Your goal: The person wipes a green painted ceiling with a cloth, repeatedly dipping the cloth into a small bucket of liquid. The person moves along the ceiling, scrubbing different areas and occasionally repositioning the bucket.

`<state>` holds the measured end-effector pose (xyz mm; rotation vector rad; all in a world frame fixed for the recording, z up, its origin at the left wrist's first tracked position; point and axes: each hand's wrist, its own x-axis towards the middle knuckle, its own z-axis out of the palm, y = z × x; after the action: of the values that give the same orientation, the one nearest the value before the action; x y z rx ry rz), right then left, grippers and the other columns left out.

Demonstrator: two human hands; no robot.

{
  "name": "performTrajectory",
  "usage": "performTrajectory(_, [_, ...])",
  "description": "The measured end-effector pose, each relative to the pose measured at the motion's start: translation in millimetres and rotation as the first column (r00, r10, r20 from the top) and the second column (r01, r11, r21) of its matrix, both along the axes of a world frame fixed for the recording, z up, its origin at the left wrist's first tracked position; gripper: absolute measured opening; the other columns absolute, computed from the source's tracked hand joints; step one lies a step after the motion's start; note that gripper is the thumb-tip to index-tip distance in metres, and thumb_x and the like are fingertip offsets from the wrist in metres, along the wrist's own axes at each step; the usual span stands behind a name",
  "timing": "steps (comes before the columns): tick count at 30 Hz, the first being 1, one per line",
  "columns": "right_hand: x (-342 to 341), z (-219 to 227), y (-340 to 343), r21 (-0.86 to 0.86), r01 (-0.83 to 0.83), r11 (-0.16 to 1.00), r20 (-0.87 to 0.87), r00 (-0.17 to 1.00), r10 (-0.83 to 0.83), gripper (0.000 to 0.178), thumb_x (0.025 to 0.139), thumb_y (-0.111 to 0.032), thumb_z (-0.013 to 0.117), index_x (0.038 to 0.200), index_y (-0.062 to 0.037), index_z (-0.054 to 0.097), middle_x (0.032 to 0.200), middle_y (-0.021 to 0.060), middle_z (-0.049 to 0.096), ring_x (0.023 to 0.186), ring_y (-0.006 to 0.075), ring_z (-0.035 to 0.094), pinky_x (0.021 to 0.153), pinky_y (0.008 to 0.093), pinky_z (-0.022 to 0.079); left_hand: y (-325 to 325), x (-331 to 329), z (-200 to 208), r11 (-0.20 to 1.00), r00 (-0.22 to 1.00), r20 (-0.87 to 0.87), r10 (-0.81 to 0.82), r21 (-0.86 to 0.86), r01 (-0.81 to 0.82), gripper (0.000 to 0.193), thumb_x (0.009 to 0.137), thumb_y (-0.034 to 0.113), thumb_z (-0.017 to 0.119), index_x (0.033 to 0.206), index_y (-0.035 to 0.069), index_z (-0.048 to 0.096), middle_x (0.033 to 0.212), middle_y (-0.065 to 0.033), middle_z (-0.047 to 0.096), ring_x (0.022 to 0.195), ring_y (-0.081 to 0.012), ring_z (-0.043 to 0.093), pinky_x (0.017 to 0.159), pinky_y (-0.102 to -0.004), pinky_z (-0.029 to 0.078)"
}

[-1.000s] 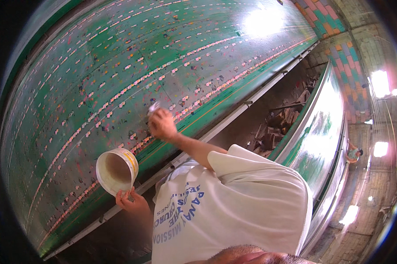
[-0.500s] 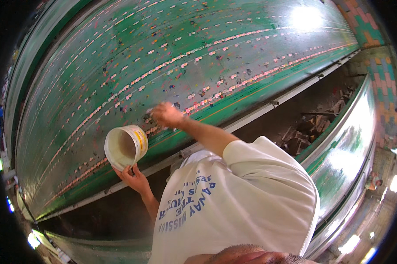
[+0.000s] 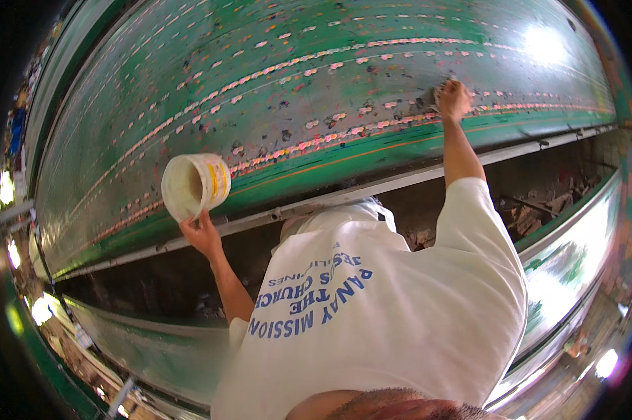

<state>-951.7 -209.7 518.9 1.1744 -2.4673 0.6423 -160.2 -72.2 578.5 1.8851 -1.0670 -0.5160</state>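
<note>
A white plastic bucket (image 3: 216, 183) with a yellow label hangs tilted at the near edge of a long green table (image 3: 372, 144), its mouth turned toward the left. My left hand (image 3: 202, 234) grips its lower rim, thumb and fingers closed on it. Far off to the right, my right hand (image 3: 455, 101) is closed and pressed down on the tabletop, arm stretched out. Under its fingers shows a small grey piece (image 3: 431, 100), maybe a rag or a pad; its kind is not clear. Rows of small pink and white printed marks (image 3: 309, 148) run along the surface beside both hands.
A pale metal rail (image 3: 344, 187) borders the table's near side. Beyond it lies a dark gap holding broken brown pieces (image 3: 540, 206). Another green table (image 3: 568, 273) stands behind me to the right. A bright lamp reflection glares on the far right tabletop.
My right hand has swept far to the right and away across the table, arm extending. The bucket in my left hand is slightly higher in view, which has itself shifted.
</note>
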Motion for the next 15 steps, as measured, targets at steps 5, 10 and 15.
performTrajectory(5, [73.2,27.6,1.0,0.178,0.265,0.948,0.089,0.955,-0.283,0.058,0.094,-0.067,0.067,0.136,-0.0266,0.073,0.147,0.0043,0.066,0.136,0.04,0.057,0.11,0.0592,0.044,4.3,-0.6,-1.7,0.999,0.999,0.006,0.033,-0.031,-0.033,0.047,0.094,0.016,0.089,0.121,-0.003,0.055,0.121,-0.0151,0.057,0.116,-0.0256,0.061,0.098,-0.0414,0.06])
performTrajectory(10, [103.0,3.2,-10.3,0.164,0.04,0.986,0.039,0.998,-0.047,0.065,0.088,-0.071,0.072,0.137,-0.0294,0.072,0.156,0.0047,0.059,0.136,0.045,0.056,0.109,0.061,0.045,-5.0,-3.1,-9.4,0.974,0.994,0.072,-0.083,-0.207,0.096,0.045,0.089,0.014,0.093,0.112,0.0,0.056,0.122,-0.0168,0.057,0.118,-0.0293,0.064,0.091,-0.0414,0.064])
performTrajectory(15, [249.3,17.7,-23.8,0.202,-0.151,0.968,-0.053,0.985,0.165,0.054,0.09,-0.059,0.077,0.131,-0.0234,0.074,0.145,0.0077,0.068,0.129,0.0382,0.063,0.104,0.0576,0.049,-3.2,-8.5,7.8,0.975,0.993,-0.071,-0.096,-0.209,0.08,0.044,0.089,0.013,0.091,0.113,0.001,0.057,0.14,-0.0182,0.054,0.133,-0.0336,0.062,0.099,-0.0456,0.066])
